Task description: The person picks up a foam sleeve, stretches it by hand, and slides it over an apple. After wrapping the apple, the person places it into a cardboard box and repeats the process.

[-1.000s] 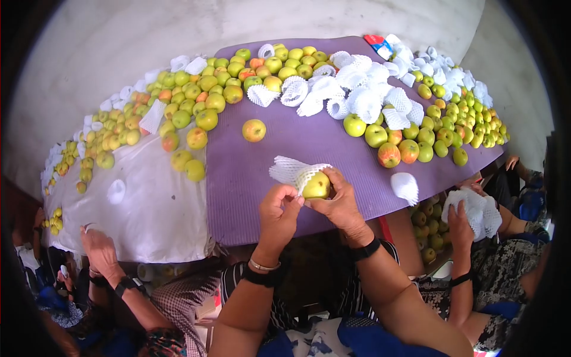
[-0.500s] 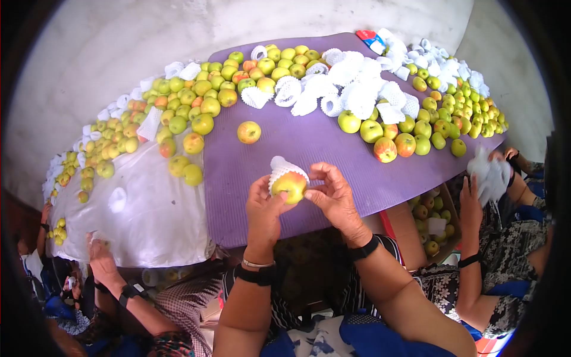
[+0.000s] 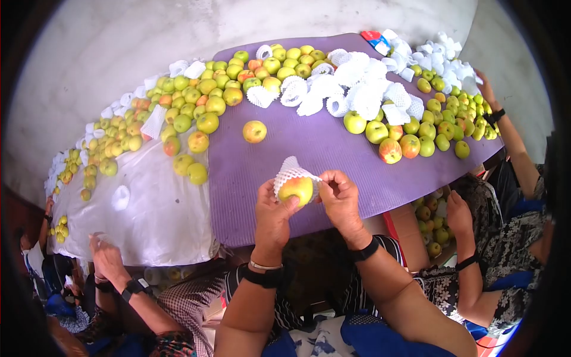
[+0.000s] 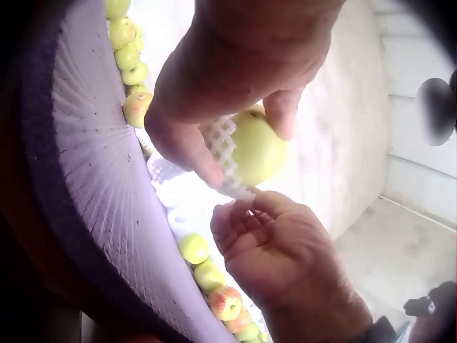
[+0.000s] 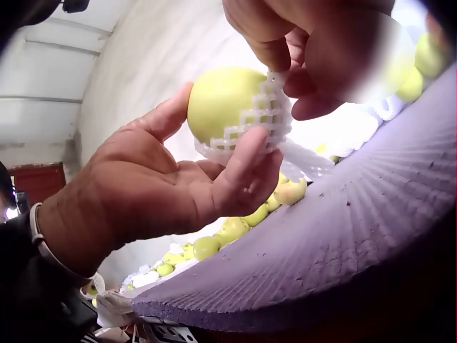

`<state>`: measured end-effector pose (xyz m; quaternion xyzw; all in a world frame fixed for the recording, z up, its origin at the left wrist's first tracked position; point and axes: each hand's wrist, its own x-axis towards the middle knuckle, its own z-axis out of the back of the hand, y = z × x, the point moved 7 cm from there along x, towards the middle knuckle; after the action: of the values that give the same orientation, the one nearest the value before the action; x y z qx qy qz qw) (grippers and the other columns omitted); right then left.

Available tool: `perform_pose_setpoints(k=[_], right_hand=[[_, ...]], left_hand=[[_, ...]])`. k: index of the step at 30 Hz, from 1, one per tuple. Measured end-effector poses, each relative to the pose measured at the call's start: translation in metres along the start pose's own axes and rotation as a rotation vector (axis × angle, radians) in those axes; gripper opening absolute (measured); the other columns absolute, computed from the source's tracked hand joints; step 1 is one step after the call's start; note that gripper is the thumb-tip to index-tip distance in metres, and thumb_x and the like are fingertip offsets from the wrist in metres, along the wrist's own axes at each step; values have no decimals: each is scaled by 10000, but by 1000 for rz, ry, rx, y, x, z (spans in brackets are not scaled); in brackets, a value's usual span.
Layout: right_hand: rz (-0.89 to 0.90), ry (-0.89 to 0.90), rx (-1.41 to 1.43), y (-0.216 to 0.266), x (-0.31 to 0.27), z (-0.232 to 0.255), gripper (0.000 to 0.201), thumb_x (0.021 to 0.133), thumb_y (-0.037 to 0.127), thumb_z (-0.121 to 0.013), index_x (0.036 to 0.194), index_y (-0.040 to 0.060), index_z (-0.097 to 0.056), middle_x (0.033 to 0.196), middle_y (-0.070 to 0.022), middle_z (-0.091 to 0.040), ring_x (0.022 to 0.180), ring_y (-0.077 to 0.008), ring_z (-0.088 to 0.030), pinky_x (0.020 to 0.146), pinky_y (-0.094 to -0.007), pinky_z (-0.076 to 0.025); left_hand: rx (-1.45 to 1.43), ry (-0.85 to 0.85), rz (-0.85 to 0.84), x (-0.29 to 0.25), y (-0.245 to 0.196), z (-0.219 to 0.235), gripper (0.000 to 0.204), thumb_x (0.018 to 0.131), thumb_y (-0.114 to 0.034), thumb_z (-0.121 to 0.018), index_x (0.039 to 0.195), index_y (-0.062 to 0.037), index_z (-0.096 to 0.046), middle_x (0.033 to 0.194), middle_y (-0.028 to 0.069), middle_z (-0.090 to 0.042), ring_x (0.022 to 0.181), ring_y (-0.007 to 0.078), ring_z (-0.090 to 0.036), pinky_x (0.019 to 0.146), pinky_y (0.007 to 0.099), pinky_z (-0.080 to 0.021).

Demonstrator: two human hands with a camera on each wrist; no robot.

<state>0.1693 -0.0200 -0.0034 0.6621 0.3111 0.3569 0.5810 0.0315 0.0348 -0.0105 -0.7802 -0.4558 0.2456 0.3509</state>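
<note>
My left hand (image 3: 272,219) holds a yellow-green apple (image 3: 297,190) with a red blush, its thumb on the bare side. A white foam net sleeve (image 3: 289,169) covers the apple's far part and tapers to a loose end. With thumb and fingertips, my right hand (image 3: 341,201) pinches the sleeve's edge at the apple's right. In the right wrist view, the mesh (image 5: 258,121) wraps one side of the apple while the rest of its skin (image 5: 221,103) stays bare. Both hands are over the near part of the purple mat (image 3: 238,172).
A single apple (image 3: 254,131) sits on the mat beyond my hands. Farther back lie many loose apples (image 3: 193,94) and a heap of foam sleeves (image 3: 363,80). People's hands flank me: a left neighbour's hand (image 3: 108,260) and a right neighbour's hand (image 3: 459,215). Below is a box of apples (image 3: 437,229).
The apple has been turned, its blushed side now showing, and the sleeve's tail points away instead of left. My right hand has moved from the apple to the sleeve's edge. The right neighbour reaches to the back.
</note>
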Motion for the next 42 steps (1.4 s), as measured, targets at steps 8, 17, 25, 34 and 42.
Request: perform_pose_setpoints(k=[8,17,25,34,42], right_hand=[[193,73,31,14,-8,-14,113,808,-40,-563,886,35,-531,736,25,-522,682,-41,-503,598,-199,-430],[426,210,-224,49,-11,-20,305,717,-61,-641,989,49,-553,906,-66,-535,786,-152,-531,721,-270,-452],[197,148,104,10,-3,-14,235,763,-70,-606,974,21,-553,941,-43,-544,858,-125,-550,756,-261,-461],[553,87,-366,44,-18,-22,225,714,-92,-573,898,32,-537,888,-91,-557,785,-221,-577,680,-285,-473],[559,270,-345,59,-25,-38,272,677,-28,-667,914,42,-553,876,-87,-539,852,-227,-541,757,-307,-442]], left_hand=[[-12,-19,-71,-2,-4,-2,540,777,-12,-619,1225,4,-318,1162,133,-493,1049,229,-528,871,366,-472],[-45,79,-2,0,-6,0,553,775,-28,-622,1234,-5,-314,1169,130,-487,1064,214,-512,901,366,-431],[-143,34,-39,-2,-10,-6,547,761,8,-603,1229,13,-320,1148,135,-494,1065,239,-524,884,395,-466],[-133,-58,-83,-5,6,4,449,803,-63,-566,1205,23,-385,1138,146,-522,1016,246,-557,860,398,-476],[-288,100,-181,-4,-14,-7,445,823,-101,-544,1217,37,-389,1168,131,-512,1043,238,-536,928,362,-408]])
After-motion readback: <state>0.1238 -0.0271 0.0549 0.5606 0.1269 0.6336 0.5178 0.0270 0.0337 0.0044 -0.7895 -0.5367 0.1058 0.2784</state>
